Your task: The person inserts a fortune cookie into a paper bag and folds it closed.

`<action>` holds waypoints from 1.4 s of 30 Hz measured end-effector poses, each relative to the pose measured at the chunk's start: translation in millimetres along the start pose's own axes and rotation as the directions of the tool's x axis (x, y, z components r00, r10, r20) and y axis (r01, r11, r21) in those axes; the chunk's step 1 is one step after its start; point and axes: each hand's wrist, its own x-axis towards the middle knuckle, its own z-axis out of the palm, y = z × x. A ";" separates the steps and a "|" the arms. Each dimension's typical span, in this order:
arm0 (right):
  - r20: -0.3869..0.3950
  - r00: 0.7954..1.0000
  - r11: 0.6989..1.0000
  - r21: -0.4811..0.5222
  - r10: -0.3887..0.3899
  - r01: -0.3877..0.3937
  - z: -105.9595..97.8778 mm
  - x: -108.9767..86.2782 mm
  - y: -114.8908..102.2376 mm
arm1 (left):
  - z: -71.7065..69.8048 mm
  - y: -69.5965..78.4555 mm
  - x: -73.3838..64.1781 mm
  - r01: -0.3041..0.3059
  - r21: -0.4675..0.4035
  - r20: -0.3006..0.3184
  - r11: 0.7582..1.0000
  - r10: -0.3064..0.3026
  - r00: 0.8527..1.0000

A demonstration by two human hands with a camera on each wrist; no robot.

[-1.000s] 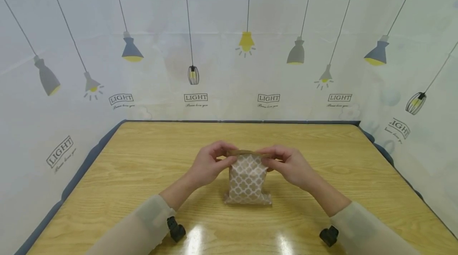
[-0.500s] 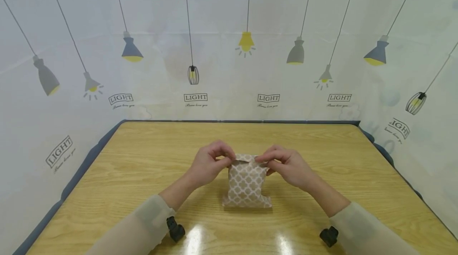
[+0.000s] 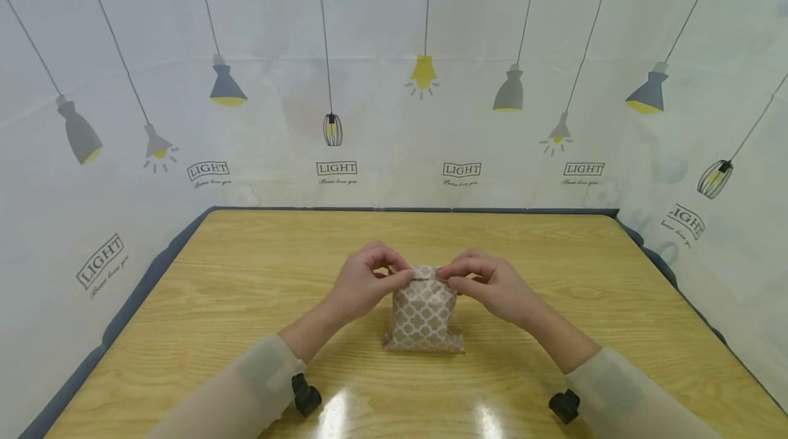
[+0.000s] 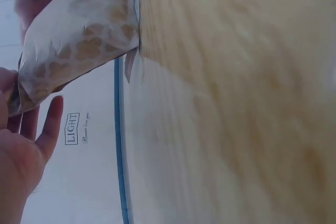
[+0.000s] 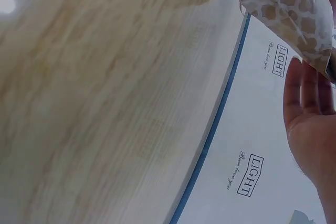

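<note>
A small paper bag [image 3: 423, 316], tan with a white lattice print, stands upright on the wooden table in the head view. Its top edge is folded over toward the person in a narrow flap [image 3: 425, 272]. My left hand [image 3: 364, 283] pinches the left end of that fold between thumb and fingers. At the right end, my right hand [image 3: 492, 285] does the same. In the left wrist view the bag [image 4: 86, 40] bulges, its upper end between the left fingers [image 4: 50, 127]. The right wrist view shows the bag [image 5: 291, 14] above the right fingers [image 5: 294, 90].
The wooden table [image 3: 277, 247] reaches back to a white wall sheet [image 3: 382, 29] printed with lamps and "LIGHT" signs. A dark blue band [image 3: 148, 275] runs along the table's edges. Black wrist cameras [image 3: 306, 394] sit at both sleeves.
The bag's top edge, earlier a brown strip at the opening, has been folded forward into a patterned flap. Both hands have drawn slightly closer together along it.
</note>
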 end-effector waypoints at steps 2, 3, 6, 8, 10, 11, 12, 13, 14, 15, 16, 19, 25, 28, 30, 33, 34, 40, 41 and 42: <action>-0.021 0.999 1.000 -0.013 0.026 -0.027 1.8 0.7 -1.8 | 1.8 1.2 0.1 0.008 -0.008 0.000 1.000 -0.008 1.000; -0.035 0.998 0.999 -0.021 0.043 -0.043 2.9 1.6 -2.6 | 2.5 2.0 -0.2 0.007 -0.012 0.002 1.000 -0.007 1.000; -0.063 0.994 0.995 -0.042 0.093 -0.095 7.7 7.1 -6.1 | 4.0 3.7 -0.6 -0.006 -0.024 0.007 1.000 0.006 1.000; -0.059 0.990 0.990 -0.046 0.127 -0.130 11.4 11.4 -8.5 | 5.0 4.5 -0.8 -0.020 -0.030 0.012 0.999 0.020 1.000; -0.046 0.990 0.989 -0.041 0.137 -0.139 15.0 15.2 -10.1 | 6.1 5.2 -1.0 -0.027 -0.038 0.016 0.999 0.028 0.999; -0.043 0.990 0.990 -0.032 0.138 -0.139 16.7 16.4 -10.8 | 6.7 5.5 -1.2 -0.028 -0.042 0.017 0.999 0.028 0.999; -0.040 0.990 0.990 -0.026 0.134 -0.135 17.8 17.1 -11.1 | 7.4 5.9 -1.1 -0.028 -0.045 0.019 0.999 0.029 0.999; -0.045 0.990 0.991 -0.022 0.133 -0.134 18.9 17.3 -11.5 | 8.3 6.3 -0.9 -0.024 -0.050 0.023 0.998 0.025 0.999; -0.053 0.990 0.991 -0.016 0.129 -0.130 19.8 17.4 -11.6 | 9.2 6.7 -0.6 -0.020 -0.052 0.027 0.998 0.021 0.999; -0.062 0.991 0.992 -0.016 0.121 -0.123 20.7 17.6 -11.5 | 10.1 7.1 -0.2 -0.018 -0.052 0.031 0.998 0.019 0.999; -0.069 0.991 0.993 -0.015 0.118 -0.119 21.3 17.6 -11.4 | 11.1 7.3 0.2 -0.019 -0.050 0.035 0.999 0.020 0.999; -0.088 0.990 0.993 -0.019 0.110 -0.112 22.3 17.4 -11.5 | 13.8 8.2 1.8 -0.027 -0.039 0.033 0.999 0.029 0.999; -0.119 0.988 0.990 -0.083 0.101 -0.111 22.6 16.5 -12.4 | 16.7 7.0 2.6 -0.063 -0.047 -0.022 0.997 0.062 0.998; -0.137 0.987 0.988 -0.123 0.080 -0.097 22.8 16.5 -12.7 | 17.0 5.8 2.8 -0.065 -0.045 -0.022 0.997 0.064 0.998; -0.153 0.986 0.987 -0.139 0.066 -0.087 23.2 16.5 -13.0 | 16.0 5.2 3.2 -0.059 -0.024 -0.020 0.998 0.058 0.998; -0.173 0.984 0.987 -0.143 0.043 -0.068 22.9 15.9 -13.0 | 12.9 5.6 4.1 -0.036 -0.004 -0.017 0.999 0.036 0.999; -0.175 0.984 0.989 -0.134 0.042 -0.066 22.3 15.7 -12.8 | 11.6 6.0 4.5 -0.029 -0.001 -0.018 1.000 0.029 0.999; -0.155 0.981 0.992 -0.038 0.115 -0.122 14.0 13.1 -10.8 | 5.0 9.0 4.4 -0.013 -0.024 -0.023 1.000 0.012 1.000; -0.156 0.980 0.991 -0.032 0.121 -0.127 12.8 12.6 -11.1 | 4.5 9.6 3.9 -0.014 -0.026 -0.025 1.000 0.013 1.000; -0.158 0.980 0.991 -0.028 0.123 -0.129 11.9 12.2 -11.4 | 4.2 9.9 3.6 -0.017 -0.027 -0.029 1.000 0.016 0.999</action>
